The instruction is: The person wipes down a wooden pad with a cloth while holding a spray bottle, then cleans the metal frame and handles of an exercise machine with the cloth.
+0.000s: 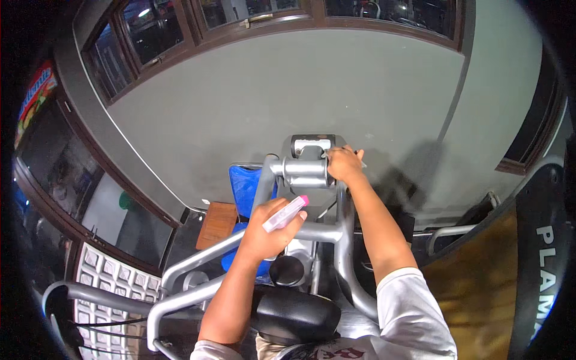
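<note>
My left hand (268, 230) is closed around a clear, flat spray bottle (286, 214) with a pink top, above the silver tube frame of an exercise machine. Farther forward, my right hand (345, 163) presses a greyish cloth (363, 164), mostly hidden by the fingers, against the right end of the machine's silver cylindrical joint (306, 168). Behind that joint sits a black and silver housing (312, 143). A black padded seat or cushion (294, 312) lies close before my body.
A blue chair (245, 189) and a brown wooden stool or board (216, 225) stand beyond the frame at left. Silver handlebars (198, 261) reach out to the left. Ahead rises a grey wall (288, 85); a large machine panel (535, 252) bearing writing stands at right.
</note>
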`<state>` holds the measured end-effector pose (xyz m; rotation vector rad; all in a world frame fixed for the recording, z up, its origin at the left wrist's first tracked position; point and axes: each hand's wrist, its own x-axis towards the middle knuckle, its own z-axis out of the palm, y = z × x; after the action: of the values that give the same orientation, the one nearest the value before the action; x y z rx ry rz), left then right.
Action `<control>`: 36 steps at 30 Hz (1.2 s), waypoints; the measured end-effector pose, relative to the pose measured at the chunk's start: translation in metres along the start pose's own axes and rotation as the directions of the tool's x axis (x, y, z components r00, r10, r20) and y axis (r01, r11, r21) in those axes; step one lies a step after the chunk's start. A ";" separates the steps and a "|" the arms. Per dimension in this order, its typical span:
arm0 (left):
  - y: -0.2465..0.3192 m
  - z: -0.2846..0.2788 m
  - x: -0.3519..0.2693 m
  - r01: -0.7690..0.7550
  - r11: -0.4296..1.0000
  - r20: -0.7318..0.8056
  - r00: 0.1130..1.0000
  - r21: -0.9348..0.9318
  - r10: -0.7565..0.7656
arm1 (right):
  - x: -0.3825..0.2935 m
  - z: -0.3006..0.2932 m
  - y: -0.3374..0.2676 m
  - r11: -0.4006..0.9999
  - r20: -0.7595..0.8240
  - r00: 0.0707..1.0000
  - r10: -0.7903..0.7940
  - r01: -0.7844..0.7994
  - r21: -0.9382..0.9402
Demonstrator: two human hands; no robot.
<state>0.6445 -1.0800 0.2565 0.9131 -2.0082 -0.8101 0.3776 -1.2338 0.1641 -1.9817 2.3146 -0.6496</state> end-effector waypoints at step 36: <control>0.001 -0.001 0.004 0.013 0.999 0.056 0.998 0.042 -0.015 | 0.014 0.024 0.030 0.984 -0.345 0.938 0.017 0.045 0.170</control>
<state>0.6434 -1.0829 0.2596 0.9382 -2.0766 -0.8128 0.3538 -1.2512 0.1364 -1.9360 2.3177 -1.2483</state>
